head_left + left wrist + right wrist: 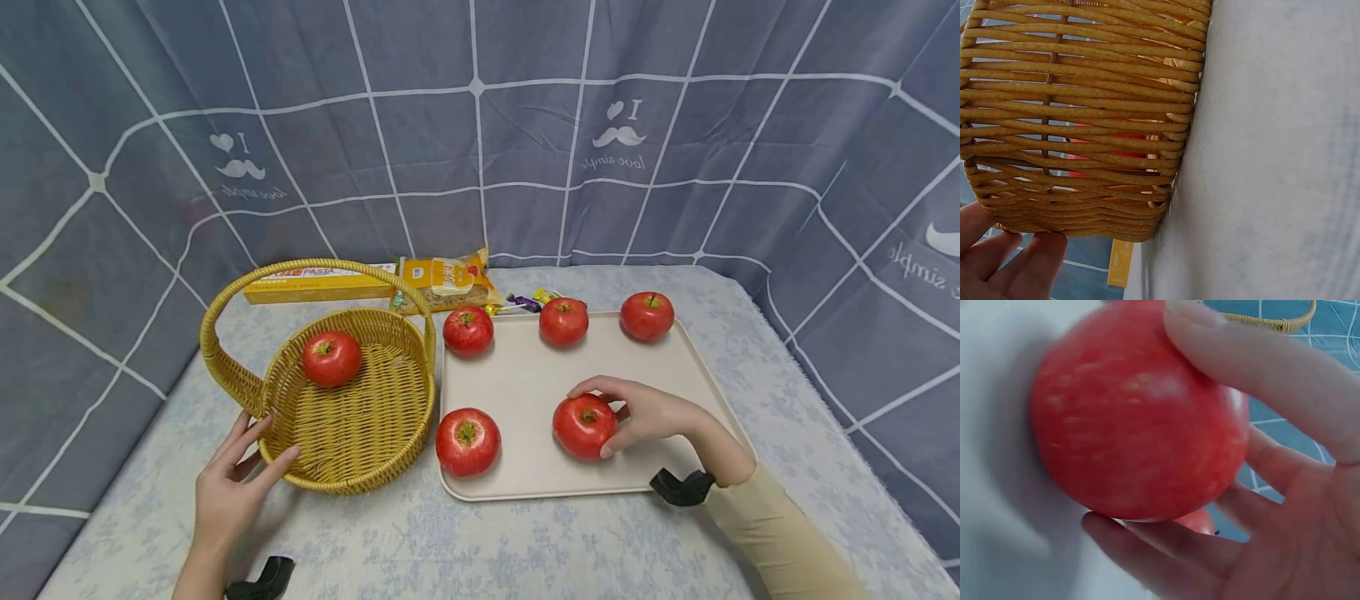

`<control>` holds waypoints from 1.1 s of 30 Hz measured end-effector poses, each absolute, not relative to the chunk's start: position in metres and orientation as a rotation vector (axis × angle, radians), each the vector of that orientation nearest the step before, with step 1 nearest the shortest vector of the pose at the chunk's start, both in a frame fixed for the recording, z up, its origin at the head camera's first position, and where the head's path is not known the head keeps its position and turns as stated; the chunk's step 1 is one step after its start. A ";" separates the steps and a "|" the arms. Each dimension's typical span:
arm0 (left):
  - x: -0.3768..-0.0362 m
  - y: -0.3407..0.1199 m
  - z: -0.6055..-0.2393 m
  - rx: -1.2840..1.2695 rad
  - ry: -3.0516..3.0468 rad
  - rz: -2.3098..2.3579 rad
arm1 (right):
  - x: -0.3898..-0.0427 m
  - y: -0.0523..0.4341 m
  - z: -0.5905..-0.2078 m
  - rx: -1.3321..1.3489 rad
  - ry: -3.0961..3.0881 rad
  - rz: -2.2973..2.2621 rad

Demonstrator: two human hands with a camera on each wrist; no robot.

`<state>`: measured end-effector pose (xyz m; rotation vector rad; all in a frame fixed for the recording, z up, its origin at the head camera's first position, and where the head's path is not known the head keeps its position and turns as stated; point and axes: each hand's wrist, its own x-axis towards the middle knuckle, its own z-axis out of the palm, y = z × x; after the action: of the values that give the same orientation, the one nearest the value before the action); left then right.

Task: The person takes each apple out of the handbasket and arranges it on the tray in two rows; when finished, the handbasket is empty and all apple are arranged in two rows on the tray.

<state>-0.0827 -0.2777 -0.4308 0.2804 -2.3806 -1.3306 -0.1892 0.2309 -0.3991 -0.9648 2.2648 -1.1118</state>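
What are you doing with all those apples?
A person's right hand grips a red apple on the beige tray, where four other apples sit. The left hand rests against the side of the wicker basket, which has one apple inside.

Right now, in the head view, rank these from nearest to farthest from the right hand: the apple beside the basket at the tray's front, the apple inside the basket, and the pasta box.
1. Front-left tray apple, left of the right hand.
2. Basket apple, farther left.
3. Pasta box, far back left.
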 end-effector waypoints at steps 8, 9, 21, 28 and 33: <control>-0.084 -0.277 -0.430 0.286 -2.387 -1.334 | -0.196 0.220 -0.358 -0.945 2.268 -0.808; -0.084 -0.277 -0.430 0.286 -2.388 -1.332 | -0.198 0.216 -0.349 -0.956 2.277 -0.800; -0.082 -0.279 -0.431 0.277 -2.387 -1.319 | -0.209 0.121 -0.239 -1.432 2.257 -1.164; -0.082 -0.278 -0.429 0.269 -2.389 -1.307 | -0.209 0.047 -0.229 -1.622 1.886 -1.373; -0.083 -0.277 -0.429 0.274 -2.383 -1.328 | -0.213 0.002 -0.246 -1.597 1.716 -1.442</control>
<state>-0.0825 -0.2771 -0.4289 0.2743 -2.3827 -1.3282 -0.2135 0.0022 -0.2458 -1.5965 1.7159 -1.4417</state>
